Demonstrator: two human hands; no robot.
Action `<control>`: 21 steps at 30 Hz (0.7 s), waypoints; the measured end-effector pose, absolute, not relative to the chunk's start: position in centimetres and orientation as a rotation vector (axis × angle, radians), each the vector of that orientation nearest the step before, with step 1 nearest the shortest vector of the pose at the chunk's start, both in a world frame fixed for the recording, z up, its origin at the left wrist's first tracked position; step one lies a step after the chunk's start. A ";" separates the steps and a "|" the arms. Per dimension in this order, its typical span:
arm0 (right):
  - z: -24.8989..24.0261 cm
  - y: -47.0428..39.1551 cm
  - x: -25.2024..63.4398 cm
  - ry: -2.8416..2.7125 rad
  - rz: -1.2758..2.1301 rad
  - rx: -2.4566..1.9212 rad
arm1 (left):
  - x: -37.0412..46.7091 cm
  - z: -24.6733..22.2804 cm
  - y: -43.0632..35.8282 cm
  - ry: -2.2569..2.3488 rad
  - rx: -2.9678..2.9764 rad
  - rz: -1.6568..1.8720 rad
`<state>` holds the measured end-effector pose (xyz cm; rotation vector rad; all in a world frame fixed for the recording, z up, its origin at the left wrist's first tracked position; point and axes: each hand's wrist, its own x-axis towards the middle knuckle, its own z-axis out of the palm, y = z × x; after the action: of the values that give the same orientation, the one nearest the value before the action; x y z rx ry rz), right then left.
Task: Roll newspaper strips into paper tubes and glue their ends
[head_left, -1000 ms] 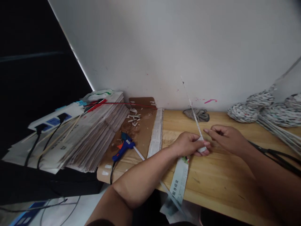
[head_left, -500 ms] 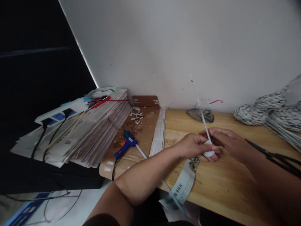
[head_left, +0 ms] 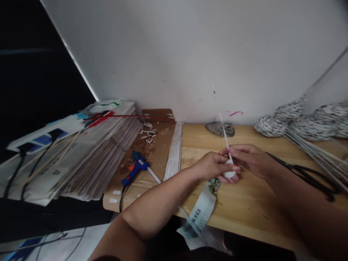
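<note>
A strip of newspaper [head_left: 202, 212] hangs over the wooden table's front edge, and its upper end is wound into a thin paper tube [head_left: 224, 132]. The tube slants up toward the wall. My left hand [head_left: 213, 166] is closed on the wide, wrapped lower end, thumb on top. Just above it, my right hand [head_left: 248, 157] pinches the tube between thumb and fingers. Some of the right fingers are hidden behind the tube. Black scissors [head_left: 290, 166] lie beside my right forearm.
A blue glue gun [head_left: 136, 168] rests on brown cardboard [head_left: 152, 174] with paper scraps. Left stands a newspaper stack [head_left: 108, 163] under a power strip [head_left: 73, 125]. Cut strips [head_left: 174, 148], a grey cloth [head_left: 219, 128] and woven paper pieces [head_left: 272, 126] lie on the table.
My view has turned a little to the right, so everything appears further left. My right fingers have come forward around the tube and now pinch it above my left hand.
</note>
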<state>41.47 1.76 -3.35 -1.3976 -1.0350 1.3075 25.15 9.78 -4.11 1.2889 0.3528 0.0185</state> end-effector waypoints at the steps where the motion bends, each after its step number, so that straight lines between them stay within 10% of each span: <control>1: -3.4 1.8 41.4 -1.028 1.297 -1.387 | 25.1 -4.1 9.7 0.361 1.290 0.030; 21: -3.8 2.3 40.5 -0.949 1.264 -1.257 | 25.2 -5.2 9.4 0.484 1.411 0.138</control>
<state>40.55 2.34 -3.77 -1.2569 -0.9489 1.2638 25.23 9.44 -5.19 1.4113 0.4835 0.1379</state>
